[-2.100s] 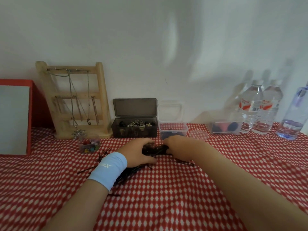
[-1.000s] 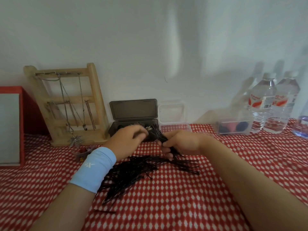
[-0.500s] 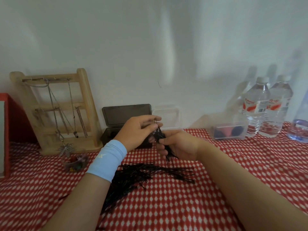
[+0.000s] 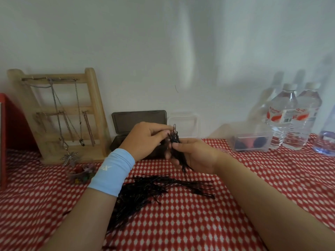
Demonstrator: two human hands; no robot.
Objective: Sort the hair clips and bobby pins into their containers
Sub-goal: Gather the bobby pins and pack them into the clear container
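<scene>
right hand is gripping the pin bundle, left hand is pinching its top ends. Bundle is splaying; any slackening risks pins dropping onto the pile.

Home dressing nook: red check tablecloth, wooden necklace rack w/ chains, water bottles

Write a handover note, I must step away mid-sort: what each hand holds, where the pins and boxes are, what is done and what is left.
Right hand grips a bundle of black bobby pins, lifted off the cloth. Left hand pinches the bundle's top end.
Loose pile of bobby pins lies on the red checked tablecloth below the hands. Dark box, lid open, and clear container stand at the wall behind.
Done: one bundle gathered. Left: box it, then the pile.
</scene>
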